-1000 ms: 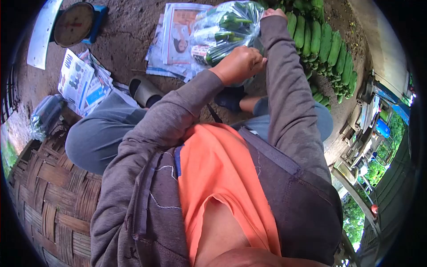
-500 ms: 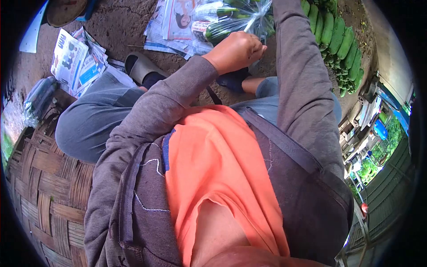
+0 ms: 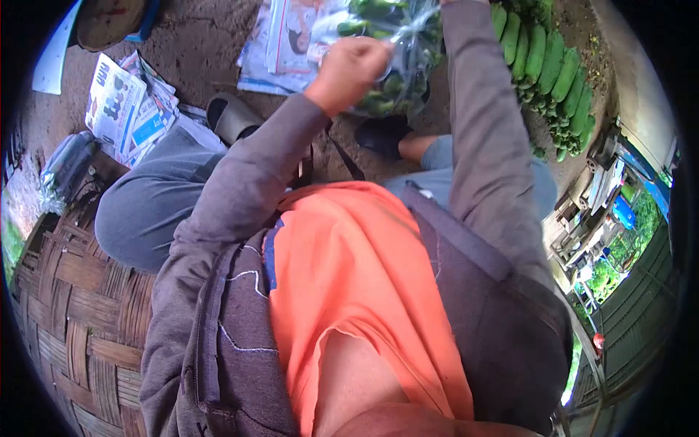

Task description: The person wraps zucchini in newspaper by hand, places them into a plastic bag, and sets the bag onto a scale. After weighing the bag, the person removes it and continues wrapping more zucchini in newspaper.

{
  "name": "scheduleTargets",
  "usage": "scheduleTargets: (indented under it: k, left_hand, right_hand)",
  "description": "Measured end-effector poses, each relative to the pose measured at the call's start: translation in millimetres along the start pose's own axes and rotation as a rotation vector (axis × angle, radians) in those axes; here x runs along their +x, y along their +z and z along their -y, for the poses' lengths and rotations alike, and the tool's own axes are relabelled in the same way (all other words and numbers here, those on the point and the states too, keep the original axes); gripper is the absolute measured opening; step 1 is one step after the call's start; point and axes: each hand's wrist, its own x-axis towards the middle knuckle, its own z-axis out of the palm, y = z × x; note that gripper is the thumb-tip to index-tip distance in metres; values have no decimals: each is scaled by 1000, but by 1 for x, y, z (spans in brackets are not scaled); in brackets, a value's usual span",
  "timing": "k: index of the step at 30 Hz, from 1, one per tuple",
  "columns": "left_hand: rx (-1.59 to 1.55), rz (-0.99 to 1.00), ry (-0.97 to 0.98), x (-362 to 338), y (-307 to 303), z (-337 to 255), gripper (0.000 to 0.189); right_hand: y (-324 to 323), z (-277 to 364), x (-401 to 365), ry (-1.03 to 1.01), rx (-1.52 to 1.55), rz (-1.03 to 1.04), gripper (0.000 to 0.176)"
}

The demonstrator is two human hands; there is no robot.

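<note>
My left hand (image 3: pixel 352 73) is closed in a fist in front of a clear plastic bag (image 3: pixel 415 35) of cucumbers, slightly smeared by motion. What its fingers hold, if anything, I cannot make out. The bag's plastic is gathered in bright creases, and green cucumbers (image 3: pixel 382 9) show through it. My right sleeve (image 3: pixel 477 65) reaches past the bag's right side to the top edge, where the hand lies out of view. Newspaper sheets (image 3: pixel 255 54) lie under and beside the bag.
Stacked cucumbers (image 3: pixel 553 65) lie on the ground at right. More folded newspapers (image 3: pixel 120 98) are by my left knee, near a plastic-wrapped bundle (image 3: pixel 69 156). A grey slipper (image 3: pixel 231 116) sits between. Woven matting (image 3: pixel 87 320) fills the lower left.
My left hand has moved left, away from the bag's gathered plastic, still closed. The bag has turned and shifted, and its lower part now shows. My right arm has shifted slightly left.
</note>
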Motion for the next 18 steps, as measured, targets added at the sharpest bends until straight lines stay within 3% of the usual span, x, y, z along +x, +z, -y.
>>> scheduleTargets:
  k: [1, 2, 3, 4, 5, 6, 7, 8, 9, 11, 12, 13, 14, 15, 16, 17, 18]
  left_hand:
    - [-85, -79, -70, 8, -16, 1, 23]
    - [7, -103, 130, 15, -31, 7, 13]
    - [97, -128, 329, 24, -47, 17, 9]
    - [-457, -84, 96, 41, -66, 35, 11]
    - [-1001, -23, -154, 57, -77, 43, 13]
    - [-885, -83, -196, 66, -70, 22, 27]
    - [-813, -69, -283, 77, -60, 13, 30]
    - [-737, -57, -367, 91, -52, 5, 35]
    - [-655, -54, -443, 103, -43, -7, 41]
    - [682, 46, 493, 91, -15, -49, 13]
    - [946, 84, 428, 109, 6, -32, 16]
    - [1190, 33, 497, 96, 15, -57, 14]
    - [1187, -98, 419, 105, 35, -38, 15]
    - [890, -209, 581, 109, 40, -3, 14]
    - [76, -146, 102, 90, 38, -22, 23]
    - [197, -376, 197, 71, 36, -34, 29]
    - [136, -482, 187, 52, 28, -36, 30]
  right_hand:
    - [8, -21, -11, -128, -607, -130, 14]
    - [10, -46, -32, -98, -1421, -354, 18]
    - [8, -78, -57, -34, -1827, -467, 26]
    - [-24, -166, -90, -301, -2172, -484, 27]
    - [-37, -176, -112, -283, -2412, -530, 25]
    - [-50, -186, -134, -264, -2651, -583, 26]
    - [-66, -163, -149, -234, -2883, -372, 24]
    - [-80, -154, -151, -309, -3119, -187, 33]
    - [-85, -186, -152, -129, -3357, -445, 27]
    - [-106, -159, -151, -168, -3804, 77, 38]
    - [-116, -108, -154, -168, -3862, 85, 46]
    - [-122, -49, -147, -159, -3901, 113, 55]
    - [-112, -10, -137, 86, -3640, 205, 56]
    - [-117, 9, -139, 312, -3365, 273, 58]
    - [-114, -22, -136, 205, -3555, 198, 53]
    - [-110, -47, -132, 102, -3737, 91, 47]
    - [-113, -92, -138, 77, -3633, -249, 41]
